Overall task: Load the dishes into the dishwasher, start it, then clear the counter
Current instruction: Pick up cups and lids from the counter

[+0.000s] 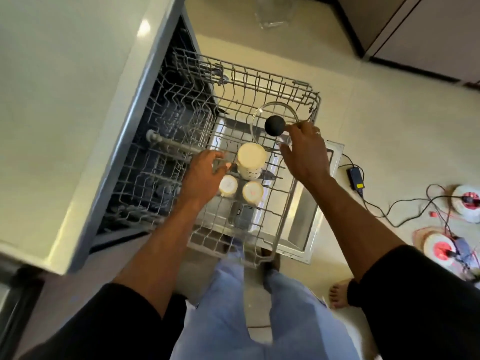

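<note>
Now our right hand [304, 152] pinches the glass lid [280, 113] by its rim, holding it tilted over the pulled-out rack [270, 84]. Our left hand [205, 175] rests on the rack wires beside the upturned tall cup [251, 159]; we cannot tell its grip. Two small cups [228, 186] stand nearby.

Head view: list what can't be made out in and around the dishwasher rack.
- Left hand: whether it grips the rack or only touches the tall mug; motion blur hides this.
- Glass lid: near rim hidden by the right hand holding it.
- Clear container: cut off by the top edge.
- Dishwasher interior: dark, behind rack wires.
</note>
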